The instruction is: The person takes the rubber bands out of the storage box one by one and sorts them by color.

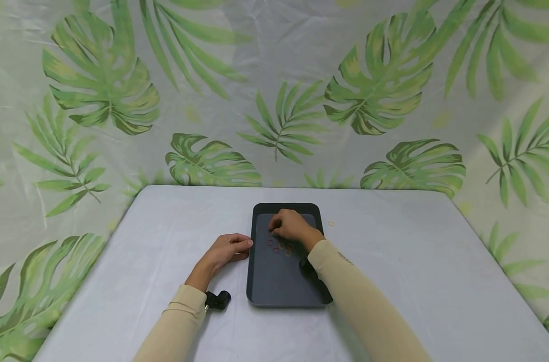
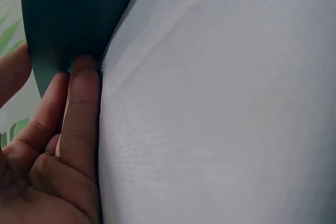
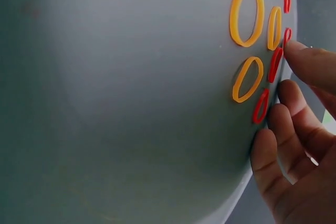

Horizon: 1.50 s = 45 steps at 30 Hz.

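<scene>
A dark grey tray [image 1: 283, 291] sits on the table. Several rubber bands lie inside it, among them a yellow rubber band [image 3: 248, 80] and a red rubber band [image 3: 261, 106]. My right hand [image 1: 292, 224] is over the tray's far half with fingertips pointing down. In the right wrist view its thumb and fingers are apart, and the thumb tip is beside a small red rubber band [image 3: 287, 34]; contact is hard to tell. My left hand [image 1: 231, 248] touches the tray's left side. Its fairly straight fingers [image 2: 81, 108] lie against the outer wall in the left wrist view.
One pale yellow rubber band [image 1: 332, 223] lies on the white tablecloth [image 1: 392, 241] just right of the tray. A black wrist camera [image 1: 218, 300] is strapped at the left wrist. Leaf-patterned fabric [image 1: 283, 125] hangs behind the table.
</scene>
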Each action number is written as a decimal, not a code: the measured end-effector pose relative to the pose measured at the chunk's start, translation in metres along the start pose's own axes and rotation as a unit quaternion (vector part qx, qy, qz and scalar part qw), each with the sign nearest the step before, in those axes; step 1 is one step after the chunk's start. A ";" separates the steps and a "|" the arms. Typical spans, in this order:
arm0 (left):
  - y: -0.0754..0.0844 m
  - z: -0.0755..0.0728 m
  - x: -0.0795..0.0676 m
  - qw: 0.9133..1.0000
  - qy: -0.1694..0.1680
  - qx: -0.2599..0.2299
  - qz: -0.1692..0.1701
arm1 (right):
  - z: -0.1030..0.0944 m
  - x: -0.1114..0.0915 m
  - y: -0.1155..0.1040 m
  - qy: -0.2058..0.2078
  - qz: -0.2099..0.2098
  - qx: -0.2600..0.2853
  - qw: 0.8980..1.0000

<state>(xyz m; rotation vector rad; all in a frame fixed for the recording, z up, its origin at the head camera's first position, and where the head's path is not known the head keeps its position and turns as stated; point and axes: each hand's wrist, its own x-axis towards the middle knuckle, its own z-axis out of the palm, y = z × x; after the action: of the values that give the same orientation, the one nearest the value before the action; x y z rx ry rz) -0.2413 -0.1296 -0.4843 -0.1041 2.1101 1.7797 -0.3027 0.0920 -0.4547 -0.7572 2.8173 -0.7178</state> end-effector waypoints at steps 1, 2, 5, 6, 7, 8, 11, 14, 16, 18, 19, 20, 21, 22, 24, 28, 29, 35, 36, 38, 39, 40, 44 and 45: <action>0.000 0.000 0.000 1.000 0.001 -0.001 -0.001 | 0.000 0.000 0.000 0.000 0.000 -0.001 1.000; 0.000 0.000 0.000 1.000 0.000 -0.001 -0.001 | 0.000 0.000 0.000 0.000 0.001 -0.001 1.000; 0.000 0.001 0.000 1.000 -0.002 -0.002 -0.002 | 0.000 -0.001 -0.001 -0.004 0.001 -0.001 1.000; 0.000 0.001 0.000 1.000 -0.003 -0.003 -0.003 | 0.000 -0.001 -0.001 -0.006 0.001 -0.001 1.000; 0.000 0.001 -0.001 1.000 -0.003 -0.004 -0.003 | 0.000 -0.001 -0.002 -0.007 0.002 -0.001 1.000; 0.000 0.001 -0.001 1.000 -0.003 -0.005 -0.003 | 0.001 -0.001 -0.002 -0.008 0.001 -0.001 1.000; 0.001 0.001 -0.001 1.000 -0.002 -0.008 -0.003 | 0.000 -0.001 -0.002 -0.009 -0.001 0.000 1.000; 0.001 0.001 -0.001 1.000 -0.003 -0.007 0.000 | 0.000 -0.001 -0.002 -0.010 -0.002 -0.001 1.000; 0.001 0.000 -0.001 1.000 -0.006 -0.005 0.002 | 0.000 0.000 -0.002 -0.011 0.001 -0.002 1.000; 0.001 0.000 -0.001 1.000 -0.008 -0.004 0.004 | 0.000 0.000 -0.002 -0.011 0.005 -0.002 1.000; 0.001 0.001 -0.001 1.000 -0.009 -0.004 0.005 | -0.001 0.000 -0.002 -0.010 0.006 -0.002 1.000; 0.002 0.001 -0.002 1.000 -0.010 -0.003 0.008 | 0.000 0.000 -0.001 -0.010 0.008 -0.001 1.000; 0.002 0.001 -0.002 1.000 -0.010 -0.004 0.009 | 0.000 0.001 -0.001 -0.010 0.010 -0.001 1.000; 0.003 0.001 -0.003 1.000 -0.009 -0.005 0.010 | 0.000 0.001 -0.001 -0.008 0.011 0.000 1.000; 0.004 0.002 -0.004 1.000 -0.007 -0.006 0.009 | 0.000 0.001 -0.001 -0.007 0.011 0.004 1.000; 0.006 0.001 -0.005 1.000 -0.006 -0.008 0.005 | -0.001 0.002 -0.001 -0.005 0.008 0.003 1.000; 0.005 0.001 -0.005 1.000 -0.007 -0.008 0.004 | -0.001 0.002 -0.001 -0.006 0.008 0.003 1.000; 0.003 -0.002 -0.004 1.000 -0.013 -0.008 0.006 | -0.003 0.005 -0.002 0.005 0.005 0.011 1.000; 0.003 -0.002 -0.004 1.000 -0.014 -0.008 0.006 | -0.004 0.005 -0.002 0.010 0.002 0.015 1.000; 0.003 -0.002 -0.003 1.000 -0.012 -0.010 0.005 | -0.009 0.004 -0.004 0.021 -0.007 0.029 0.999; 0.002 -0.002 -0.003 1.000 -0.011 -0.009 0.005 | -0.012 0.003 -0.006 0.025 -0.012 0.040 0.999; 0.002 -0.002 -0.003 1.000 -0.010 -0.008 0.006 | -0.016 0.001 -0.008 0.028 -0.018 0.054 0.998; 0.002 0.000 -0.002 1.000 -0.006 -0.006 0.005 | -0.039 -0.011 -0.017 0.042 -0.058 0.110 0.991; 0.002 0.000 -0.002 1.000 -0.006 -0.005 0.006 | -0.045 -0.014 -0.018 0.047 -0.067 0.117 0.990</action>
<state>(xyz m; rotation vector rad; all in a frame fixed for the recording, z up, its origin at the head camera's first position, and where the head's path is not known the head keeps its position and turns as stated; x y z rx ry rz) -0.2398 -0.1299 -0.4818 -0.0853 2.0982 1.7933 -0.2932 0.1036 -0.4067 -0.8973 2.7143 -1.1106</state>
